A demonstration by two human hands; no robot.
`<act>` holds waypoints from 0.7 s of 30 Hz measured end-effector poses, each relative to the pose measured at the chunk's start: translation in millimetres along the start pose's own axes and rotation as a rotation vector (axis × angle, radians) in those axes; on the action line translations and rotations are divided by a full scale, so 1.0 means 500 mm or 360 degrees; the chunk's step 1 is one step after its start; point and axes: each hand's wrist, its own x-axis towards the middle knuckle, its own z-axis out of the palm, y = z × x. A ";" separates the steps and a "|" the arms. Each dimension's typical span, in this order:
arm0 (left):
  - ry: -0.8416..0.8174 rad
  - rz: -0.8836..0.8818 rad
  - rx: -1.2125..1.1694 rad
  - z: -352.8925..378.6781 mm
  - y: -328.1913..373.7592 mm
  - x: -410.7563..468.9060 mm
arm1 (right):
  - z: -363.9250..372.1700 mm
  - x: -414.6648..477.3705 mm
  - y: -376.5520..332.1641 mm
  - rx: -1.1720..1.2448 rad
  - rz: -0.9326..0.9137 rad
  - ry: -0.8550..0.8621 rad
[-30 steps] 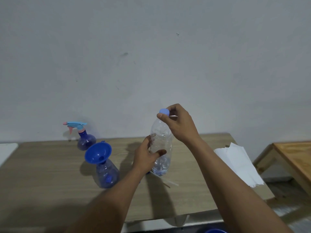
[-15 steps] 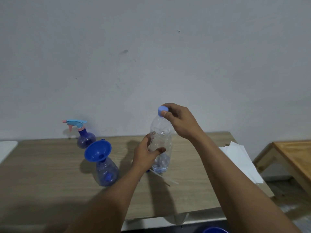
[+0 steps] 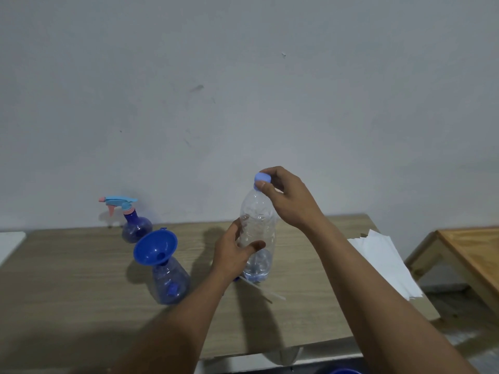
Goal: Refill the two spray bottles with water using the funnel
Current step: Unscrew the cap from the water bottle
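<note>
Pinching cap (image 3: 262, 179) between right fingers (image 3: 275, 172)

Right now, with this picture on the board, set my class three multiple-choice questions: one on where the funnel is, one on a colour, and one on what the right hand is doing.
1. Where does the funnel sit?
A. in the neck of the near spray bottle
B. flat on the table
C. on the floor

2. What colour is the cap of the clear water bottle?
A. red
B. light blue
C. black

3. What is the right hand doing?
A. resting open on the table
B. pinching the cap
C. holding the paper

Key:
1 A: its spout is in that bottle's open neck.
2 B: the cap is pale blue.
3 B: thumb and fingers curl round the cap, while the left hand grips the bottle's body.
</note>
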 end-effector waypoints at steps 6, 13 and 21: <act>-0.0001 0.0012 -0.0010 -0.001 0.005 0.000 | -0.015 -0.015 -0.008 -0.0046 -0.0086 0.0195; 0.0106 0.0052 0.0003 0.008 0.010 -0.007 | -0.005 -0.132 0.128 -0.0232 0.0176 0.0303; 0.0110 0.0100 0.0047 0.011 0.009 -0.011 | 0.062 -0.267 0.361 -0.0530 0.0639 -0.0105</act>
